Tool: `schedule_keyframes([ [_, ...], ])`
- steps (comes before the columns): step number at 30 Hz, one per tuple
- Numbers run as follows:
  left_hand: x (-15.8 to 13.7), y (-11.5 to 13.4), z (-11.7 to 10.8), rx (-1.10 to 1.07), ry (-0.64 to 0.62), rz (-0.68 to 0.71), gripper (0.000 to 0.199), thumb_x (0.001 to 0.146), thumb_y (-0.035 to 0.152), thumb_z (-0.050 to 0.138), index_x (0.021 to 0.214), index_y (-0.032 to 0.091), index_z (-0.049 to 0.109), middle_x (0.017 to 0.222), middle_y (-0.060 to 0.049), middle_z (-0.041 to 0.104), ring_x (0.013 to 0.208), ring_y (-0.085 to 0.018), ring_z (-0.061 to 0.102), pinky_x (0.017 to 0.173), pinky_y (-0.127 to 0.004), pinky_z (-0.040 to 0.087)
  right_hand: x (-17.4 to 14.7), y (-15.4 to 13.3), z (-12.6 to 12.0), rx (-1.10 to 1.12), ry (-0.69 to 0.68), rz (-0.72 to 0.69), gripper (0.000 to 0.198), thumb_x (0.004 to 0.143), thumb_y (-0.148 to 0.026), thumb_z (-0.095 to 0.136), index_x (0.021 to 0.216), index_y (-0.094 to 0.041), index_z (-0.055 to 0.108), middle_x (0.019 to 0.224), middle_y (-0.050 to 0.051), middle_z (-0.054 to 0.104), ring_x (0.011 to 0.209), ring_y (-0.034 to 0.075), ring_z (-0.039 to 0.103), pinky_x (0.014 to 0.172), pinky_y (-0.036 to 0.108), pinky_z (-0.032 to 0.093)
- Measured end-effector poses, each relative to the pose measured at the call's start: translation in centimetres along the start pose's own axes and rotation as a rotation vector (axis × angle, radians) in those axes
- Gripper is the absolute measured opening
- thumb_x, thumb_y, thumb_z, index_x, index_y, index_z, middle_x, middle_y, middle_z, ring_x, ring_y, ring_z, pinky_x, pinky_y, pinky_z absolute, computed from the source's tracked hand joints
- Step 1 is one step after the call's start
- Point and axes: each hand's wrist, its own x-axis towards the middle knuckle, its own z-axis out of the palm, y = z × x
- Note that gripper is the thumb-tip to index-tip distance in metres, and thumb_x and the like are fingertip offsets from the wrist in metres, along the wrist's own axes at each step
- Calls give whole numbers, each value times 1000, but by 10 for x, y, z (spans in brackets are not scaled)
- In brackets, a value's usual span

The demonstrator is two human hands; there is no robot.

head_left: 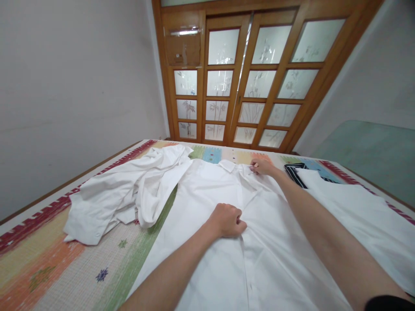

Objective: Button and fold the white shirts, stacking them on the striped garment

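Note:
A white button-up shirt [207, 255] lies front up across the table, its collar at the far end and its button placket running towards me. My left hand [228, 221] is closed on the placket about midway down the shirt, pulling creases into the cloth. Up by the collar, my right hand [260, 166] pinches the shirt near the shoulder, with fingertips pressed together. Folds spread between the two hands. The shirt's left-side sleeve is bunched or hard to tell from the crumpled white garment [123, 190] beside it.
A striped, patterned cloth [123, 268] covers the table. On the right lie another white garment [353, 207] and a black striped item [295, 175]. Beyond the far edge stand wooden glass-paned doors [227, 82]. A pale green panel [369, 151] is at the right, and a wall on the left.

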Motion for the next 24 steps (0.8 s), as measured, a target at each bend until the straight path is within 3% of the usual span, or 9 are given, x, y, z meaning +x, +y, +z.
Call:
schedule_keyframes([
  [5, 0, 0, -1, -35, 1, -14, 21, 76, 32, 56, 69, 18, 69, 70, -6, 71, 70, -21, 66, 61, -28, 42, 9, 5, -1, -13, 144, 2, 18, 81, -15, 51, 86, -16, 68, 89, 7, 73, 82, 19, 61, 73, 25, 43],
  [10, -1, 0, -2, -65, -3, -20, 18, 73, 31, 59, 68, 17, 70, 67, -5, 70, 67, -20, 64, 61, -27, 42, 13, -2, 14, -52, 86, 61, 32, 77, -5, 48, 100, -12, 68, 104, 13, 70, 92, 20, 63, 77, 24, 44],
  [16, 0, -1, -3, -107, -5, -7, 16, 72, 29, 61, 68, 17, 71, 65, -5, 69, 64, -18, 62, 61, -26, 41, 11, 1, 29, -112, 64, 20, 35, 73, -5, 53, 105, -10, 69, 110, 17, 68, 101, 24, 61, 84, 27, 44],
  [24, 2, -3, 0, -122, 29, -15, 16, 71, 28, 62, 61, 17, 67, 61, -3, 67, 60, -16, 61, 58, -25, 40, 17, 15, 18, 170, 129, 33, 49, 68, 0, 46, 110, -11, 68, 111, 10, 71, 95, 19, 65, 80, 24, 49],
])
